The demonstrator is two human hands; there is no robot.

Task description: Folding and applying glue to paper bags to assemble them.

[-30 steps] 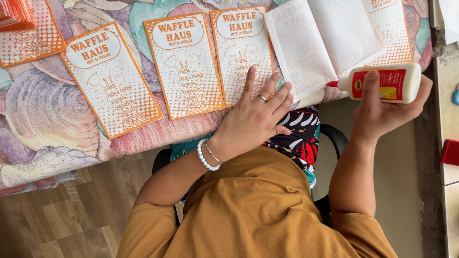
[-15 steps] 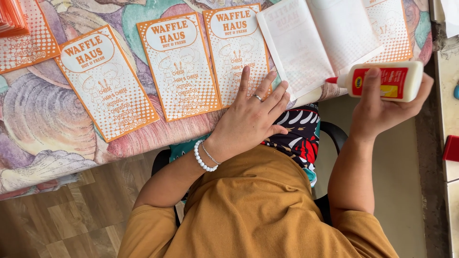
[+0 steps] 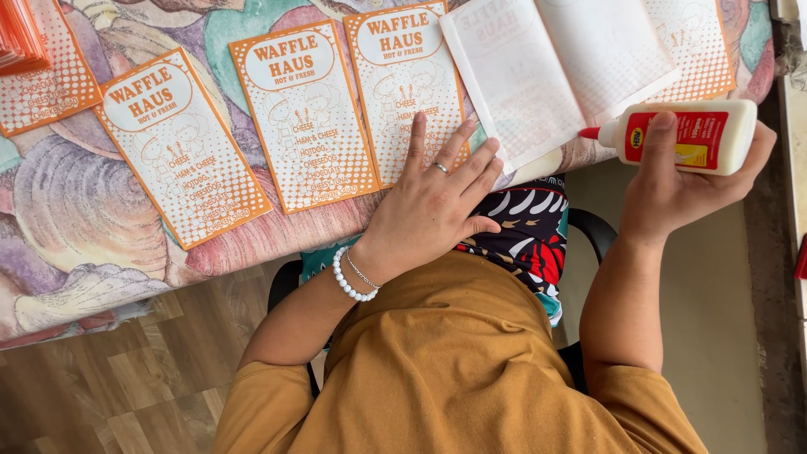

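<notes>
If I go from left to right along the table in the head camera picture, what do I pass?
Orange stack → tilted orange sheet → second sheet → left hand → open white sheet → glue bottle in the right hand.

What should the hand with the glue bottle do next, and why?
Probably swing the glue bottle a bit toward the opened white paper. The right hand grips the bottle on its side, its red tip pointing at the paper's edge but hanging off the table. The left hand lies flat by the paper, on an orange card, ready to steady it.
</notes>
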